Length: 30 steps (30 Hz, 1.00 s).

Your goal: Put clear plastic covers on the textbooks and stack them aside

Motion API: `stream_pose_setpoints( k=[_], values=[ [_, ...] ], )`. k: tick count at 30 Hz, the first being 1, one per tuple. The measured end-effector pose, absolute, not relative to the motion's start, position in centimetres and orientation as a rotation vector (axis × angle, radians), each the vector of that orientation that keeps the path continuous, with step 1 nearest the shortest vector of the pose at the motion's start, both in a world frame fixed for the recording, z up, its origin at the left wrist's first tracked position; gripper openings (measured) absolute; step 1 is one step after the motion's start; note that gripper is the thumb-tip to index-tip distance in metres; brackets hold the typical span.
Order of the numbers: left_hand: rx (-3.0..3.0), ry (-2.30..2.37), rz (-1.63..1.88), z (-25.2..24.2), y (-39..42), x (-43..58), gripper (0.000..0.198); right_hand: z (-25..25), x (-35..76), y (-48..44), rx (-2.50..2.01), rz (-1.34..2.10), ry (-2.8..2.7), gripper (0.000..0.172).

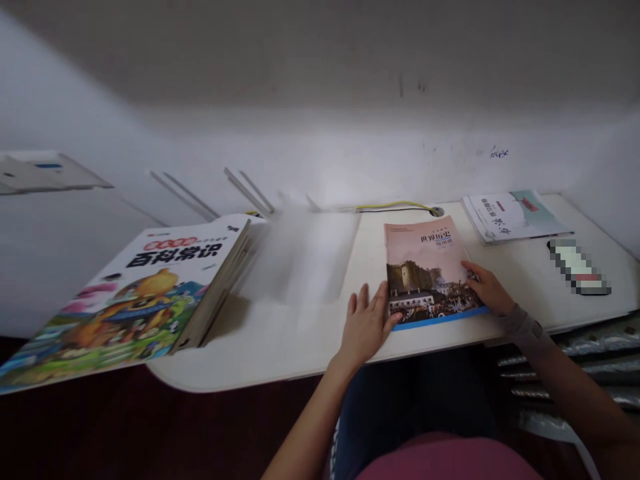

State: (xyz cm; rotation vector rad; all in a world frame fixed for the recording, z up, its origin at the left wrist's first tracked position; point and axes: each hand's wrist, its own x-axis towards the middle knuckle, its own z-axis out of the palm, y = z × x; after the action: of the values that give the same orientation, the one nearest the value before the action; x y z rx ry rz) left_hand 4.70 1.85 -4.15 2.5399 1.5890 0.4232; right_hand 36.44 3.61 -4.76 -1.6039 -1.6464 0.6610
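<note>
A thin history book with a pink cover [420, 257] lies on the white desk in front of me, a castle and crowd printed on its lower half. Beside its lower left edge, my left hand [367, 327] rests with fingers apart, the thumb touching the bottom corner. At the right edge, my right hand [487, 287] has fingertips over the cover and appears to grip that edge; its other fingers are partly hidden. A wristband [523, 327] is on the right wrist.
Big picture-covered books [165, 287] are stacked at the desk's left end, overhanging its front. White booklets [515, 217] lie back right, near a pixelated phone-shaped item [577, 267]. A yellow cable [395, 205] runs along the wall to a cable hole [437, 211]. The desk [280, 347] has a rounded left corner.
</note>
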Motion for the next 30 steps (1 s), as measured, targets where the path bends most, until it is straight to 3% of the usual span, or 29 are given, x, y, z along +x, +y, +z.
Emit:
stream_pose_setpoints(
  k=[6,10,15,22,30],
  values=[
    [1.979,1.458,0.827,-3.1,5.7,5.5,0.050,-4.2,36.4,3.5,-1.470,0.756,-1.692,0.061],
    [1.566,1.526,0.892,-1.5,12.5,7.5,0.047,-4.3,36.3,3.8,-1.413,0.754,-1.679,0.066],
    [1.531,1.630,0.870,-1.1,17.9,9.2,0.046,-4.5,36.0,4.1,-1.398,0.817,-1.593,0.068],
    [1.714,1.804,0.867,-2.7,16.0,10.6,0.034,-3.6,35.6,3.5,-1.461,0.703,-1.634,0.050],
    [1.779,1.795,0.855,-3.0,15.9,10.6,0.047,-3.6,36.2,3.5,-1.522,0.696,-1.605,0.051]
  ],
)
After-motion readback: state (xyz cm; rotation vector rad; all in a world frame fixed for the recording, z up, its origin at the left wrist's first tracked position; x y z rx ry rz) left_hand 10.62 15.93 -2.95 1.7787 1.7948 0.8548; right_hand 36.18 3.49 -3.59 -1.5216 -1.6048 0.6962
